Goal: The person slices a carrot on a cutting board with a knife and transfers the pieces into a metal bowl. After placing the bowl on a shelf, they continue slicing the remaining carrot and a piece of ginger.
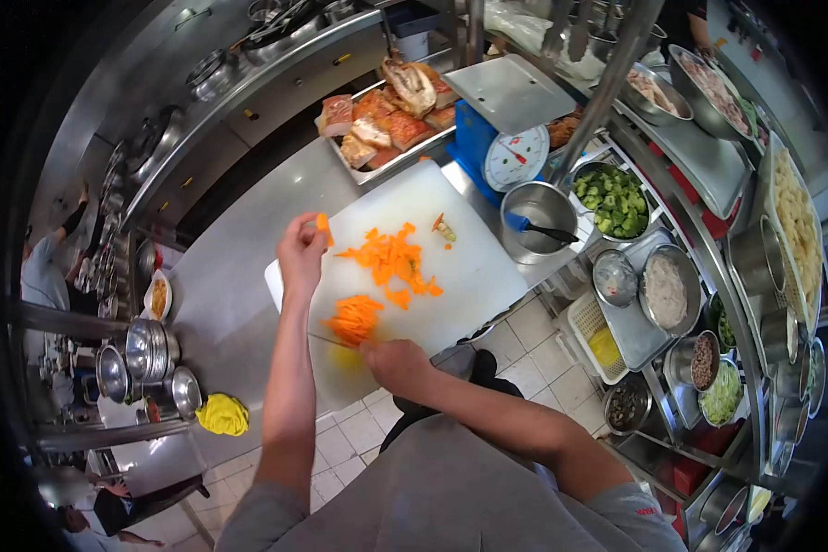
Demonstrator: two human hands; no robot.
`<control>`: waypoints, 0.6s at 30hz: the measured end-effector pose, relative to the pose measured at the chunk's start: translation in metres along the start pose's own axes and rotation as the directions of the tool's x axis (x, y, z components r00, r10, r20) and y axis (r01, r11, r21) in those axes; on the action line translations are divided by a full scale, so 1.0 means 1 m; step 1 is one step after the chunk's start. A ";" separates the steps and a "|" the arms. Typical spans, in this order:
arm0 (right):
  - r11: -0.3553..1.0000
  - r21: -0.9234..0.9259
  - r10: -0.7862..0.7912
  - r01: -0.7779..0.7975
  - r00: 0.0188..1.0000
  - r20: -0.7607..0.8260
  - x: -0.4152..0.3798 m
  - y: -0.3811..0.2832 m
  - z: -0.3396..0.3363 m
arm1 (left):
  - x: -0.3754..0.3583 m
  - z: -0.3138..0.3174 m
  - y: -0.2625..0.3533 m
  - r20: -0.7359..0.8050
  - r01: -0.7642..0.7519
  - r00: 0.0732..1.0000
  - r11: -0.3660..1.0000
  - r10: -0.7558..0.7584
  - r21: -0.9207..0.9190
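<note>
My left hand (301, 250) is raised over the left edge of the white cutting board (474, 267), pinching an orange piece of carrot (323, 227) between its fingertips. Low on the board, my right hand (399, 370) is closed round the handle of a knife (333, 343). The thin blade points left, beside a neat pile of carrot strips (353, 319). Flat carrot slices (391, 259) lie scattered across the middle of the board. Farther up is a small pale carrot end (443, 227) with scraps around it.
Behind the board sit a tray of roasted meat (396, 124) and a blue scale (474, 143). To the right are a metal pot with a blue-headed brush (538, 225), broccoli in a bowl (612, 200) and several food containers. A yellow cloth (222, 415) lies at left; other people are beyond.
</note>
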State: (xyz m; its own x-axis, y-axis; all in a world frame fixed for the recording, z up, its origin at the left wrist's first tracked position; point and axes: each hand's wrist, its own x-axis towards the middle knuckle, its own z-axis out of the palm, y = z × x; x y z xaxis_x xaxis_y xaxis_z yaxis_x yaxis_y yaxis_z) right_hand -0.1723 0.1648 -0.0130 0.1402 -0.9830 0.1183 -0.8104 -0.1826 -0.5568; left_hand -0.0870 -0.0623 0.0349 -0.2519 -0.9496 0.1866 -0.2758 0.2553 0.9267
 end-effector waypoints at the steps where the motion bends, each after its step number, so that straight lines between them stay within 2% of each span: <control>1: 1.000 0.025 -0.002 0.003 1.000 -0.012 0.000 0.002 0.003 | -0.030 -0.016 0.014 -0.053 -0.013 0.999 0.993 0.007 -0.114; 3: 0.998 0.055 -0.017 0.017 1.000 -0.010 0.000 0.005 0.007 | -0.093 -0.041 0.016 -0.174 -0.008 0.985 0.994 -0.012 -0.112; 5: 0.988 0.150 0.029 -0.034 0.999 0.037 0.005 0.011 0.006 | -0.159 -0.054 -0.005 -0.152 0.076 0.982 0.976 -0.108 -0.204; 6: 0.988 0.152 0.010 -0.017 0.999 0.048 0.009 0.011 0.004 | -0.186 -0.051 -0.020 -0.136 0.127 0.976 0.954 -0.169 -0.273; 7: 0.984 0.162 0.056 -0.071 0.994 0.096 0.008 0.007 0.001 | -0.209 -0.047 -0.036 -0.113 0.185 0.965 0.922 -0.235 -0.341; 9: 0.982 0.157 0.080 -0.103 0.985 0.150 0.016 0.008 -0.008 | -0.225 -0.036 -0.054 -0.104 0.287 0.941 0.924 -0.321 -0.252; 10: 0.983 0.124 0.108 -0.139 0.967 0.231 0.017 0.007 -0.010 | -0.233 -0.034 -0.059 -0.119 0.300 0.934 0.919 -0.338 -0.255; 12: 0.973 0.083 0.179 -0.217 0.927 0.330 0.020 0.002 -0.016 | -0.216 -0.028 -0.059 -0.103 0.403 0.896 0.889 -0.431 -0.218; 13: 0.977 0.077 0.162 -0.199 0.925 0.344 0.021 0.001 -0.016 | -0.210 -0.028 -0.059 -0.124 0.404 0.890 0.886 -0.438 -0.229; 14: 0.978 0.059 0.167 -0.198 0.927 0.335 0.020 0.001 -0.016 | -0.208 -0.029 -0.058 -0.175 0.274 0.949 0.961 -0.263 0.039; 15: 0.979 0.042 0.174 -0.197 0.930 0.324 0.018 -0.001 -0.014 | -0.209 -0.030 -0.056 -0.171 0.131 0.982 0.941 -0.080 0.311; 16: 0.982 0.037 0.161 -0.185 0.927 0.337 0.018 -0.003 -0.014 | -0.209 -0.031 -0.053 -0.189 0.145 0.978 0.941 -0.089 0.307; 18: 0.983 0.009 0.169 -0.181 0.935 0.312 0.018 -0.008 -0.018 | -0.207 -0.031 -0.044 -0.201 0.172 0.976 0.852 -0.081 0.495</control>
State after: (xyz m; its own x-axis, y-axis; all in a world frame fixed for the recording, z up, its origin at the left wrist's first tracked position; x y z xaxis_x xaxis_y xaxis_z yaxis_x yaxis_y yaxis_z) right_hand -0.1729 0.1486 0.0082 0.1714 -0.9556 -0.2396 -0.8171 -0.0020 -0.5765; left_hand 0.0058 0.1175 -0.0350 -0.0374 -0.9843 0.1727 -0.7373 0.1438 0.6601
